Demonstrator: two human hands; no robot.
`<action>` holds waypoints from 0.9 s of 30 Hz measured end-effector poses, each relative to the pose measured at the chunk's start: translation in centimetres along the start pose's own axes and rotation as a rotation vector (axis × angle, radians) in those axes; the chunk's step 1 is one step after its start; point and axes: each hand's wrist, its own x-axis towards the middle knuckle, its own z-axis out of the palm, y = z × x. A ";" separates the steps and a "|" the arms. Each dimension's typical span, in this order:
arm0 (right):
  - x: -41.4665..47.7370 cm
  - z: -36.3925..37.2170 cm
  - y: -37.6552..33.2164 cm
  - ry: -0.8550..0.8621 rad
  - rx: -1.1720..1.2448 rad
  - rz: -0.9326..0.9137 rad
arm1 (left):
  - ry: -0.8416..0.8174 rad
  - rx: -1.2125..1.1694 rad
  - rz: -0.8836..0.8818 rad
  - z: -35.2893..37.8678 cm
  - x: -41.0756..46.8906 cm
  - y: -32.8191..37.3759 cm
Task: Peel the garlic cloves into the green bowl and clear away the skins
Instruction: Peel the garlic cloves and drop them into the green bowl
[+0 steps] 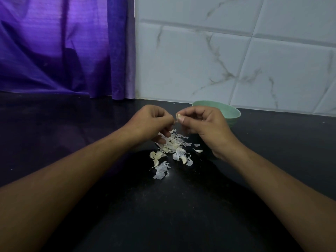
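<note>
Both hands work one garlic clove over a skin pile on a black counter.

Black counter [72, 142] runs w/ purple curtain [54, 48] back-left and marbled tile wall [236, 51] back-right. Green bowl [231, 111] sits upright by the wall, just behind the right hand [205, 122]; its inside is mostly hidden, contents can't be told. Right thumb and forefinger pinch the garlic clove [178, 116], held in the air between the hands above the pile. Left hand [151, 120] has its fingers curled, tips pinching at the clove's left side. Clove is too small to read its long axis. Pile of skins [172, 146] lies below, w/ a few loose cloves [183, 159] at its near edge.
</note>
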 end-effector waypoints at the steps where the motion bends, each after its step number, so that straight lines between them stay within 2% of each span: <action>1: 0.0 -0.1 -0.2 0.020 0.078 0.026 | -0.002 0.023 -0.009 0.0 0.0 -0.1; 5: 0.3 -0.5 -0.6 0.050 0.256 0.096 | 0.009 0.130 0.032 -0.3 -0.2 -0.2; 17: -0.2 -0.1 -0.5 -0.040 0.043 0.067 | 0.032 -0.059 0.129 -0.7 0.3 -0.3; 22: -0.2 0.1 -0.7 -0.014 0.073 0.066 | 0.024 -0.151 0.114 -0.7 0.3 -0.1; 27: -0.1 0.0 -0.7 0.000 0.110 0.072 | 0.023 -0.039 0.170 -0.8 0.4 -0.5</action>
